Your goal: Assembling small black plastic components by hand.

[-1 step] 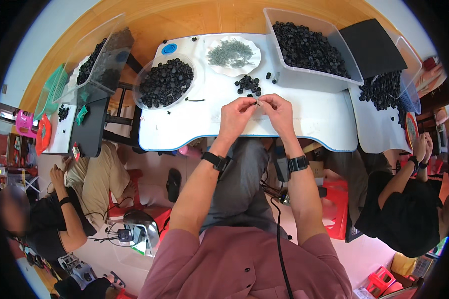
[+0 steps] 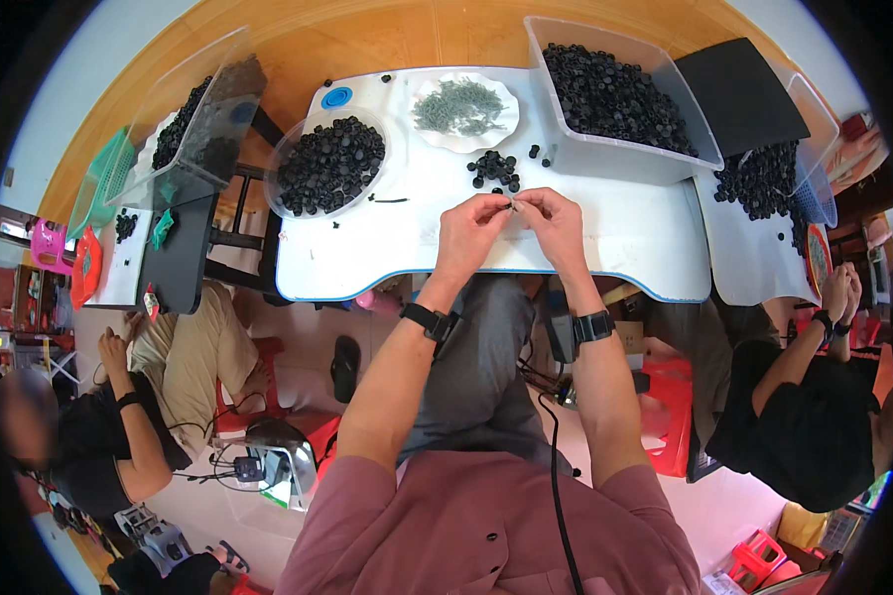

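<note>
Close to the front edge of the white table (image 2: pixel 397 243), my left hand (image 2: pixel 470 230) and my right hand (image 2: pixel 554 228) meet fingertip to fingertip. Both are closed in a pinch around something tiny, mostly covered by the fingers and too small to name. Just beyond them lies a small pile of black round caps (image 2: pixel 494 169). Farther back, a white scalloped plate (image 2: pixel 510 111) carries a heap of thin grey-green pieces (image 2: pixel 458 106).
A clear round bowl (image 2: pixel 273 171) of black caps stands left; a large clear bin (image 2: pixel 615 149) of similar parts stands back right. A thin black strip (image 2: pixel 391 200) and blue disc (image 2: pixel 336 97) lie on the table. Co-workers sit on both sides, one in black (image 2: pixel 814 426) at right.
</note>
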A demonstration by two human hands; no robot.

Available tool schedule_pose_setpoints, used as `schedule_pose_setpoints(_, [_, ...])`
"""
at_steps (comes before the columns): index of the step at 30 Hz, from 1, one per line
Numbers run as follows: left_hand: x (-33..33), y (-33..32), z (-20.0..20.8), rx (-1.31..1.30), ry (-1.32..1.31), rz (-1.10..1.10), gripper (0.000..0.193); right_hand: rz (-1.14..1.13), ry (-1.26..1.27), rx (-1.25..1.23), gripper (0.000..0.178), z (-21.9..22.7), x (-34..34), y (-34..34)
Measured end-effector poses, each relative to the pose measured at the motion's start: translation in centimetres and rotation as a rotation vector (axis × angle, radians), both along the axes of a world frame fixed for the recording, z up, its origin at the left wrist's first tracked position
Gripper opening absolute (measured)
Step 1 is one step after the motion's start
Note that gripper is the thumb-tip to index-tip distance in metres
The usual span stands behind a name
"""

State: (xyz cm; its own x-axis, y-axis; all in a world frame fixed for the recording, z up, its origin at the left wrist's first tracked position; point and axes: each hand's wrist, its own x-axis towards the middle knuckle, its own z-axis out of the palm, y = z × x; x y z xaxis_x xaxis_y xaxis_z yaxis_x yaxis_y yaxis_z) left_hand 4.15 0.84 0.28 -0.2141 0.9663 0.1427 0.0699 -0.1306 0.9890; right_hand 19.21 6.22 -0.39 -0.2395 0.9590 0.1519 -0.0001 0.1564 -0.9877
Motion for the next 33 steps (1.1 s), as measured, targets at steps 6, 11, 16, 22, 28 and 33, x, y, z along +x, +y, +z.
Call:
schedule_pose_setpoints(6, [-0.1, 0.0, 0.0, -0.003, 0.006, 0.022, 0.021, -0.012, -0.033, 0.023, 0.011, -0.3, 0.1, 0.1])
schedule_pose_setpoints(11, [-0.1, 0.0, -0.2, -0.003, 0.030, 0.036, 0.021, -0.002, -0.035, 0.007, 0.011, -0.4, 0.1, 0.1])
schedule_pose_setpoints(16, [-0.1, 0.3, -0.6, -0.003, 0.039, 0.044, 0.020, -0.007, -0.065, 0.019, 0.011, -0.6, -0.1, 0.2])
schedule_pose_setpoints(22, [0.1, 0.4, -0.6, 0.016, 0.073, 0.054, 0.019, 0.012, -0.089, 0.024, 0.010, -0.4, 0.0, 0.3])
schedule_pose_setpoints(28, [-0.1, 0.2, -0.5, 0.037, 0.053, 0.042, 0.018, 0.006, 0.009, 0.030, 0.010, 0.5, 0.0, 0.0])
schedule_pose_setpoints(33, [-1.4, 0.2, -0.2, 0.060, -0.152, 0.129, 0.019, -0.146, -0.082, 0.121, 0.014, 0.1, -0.2, 0.4])
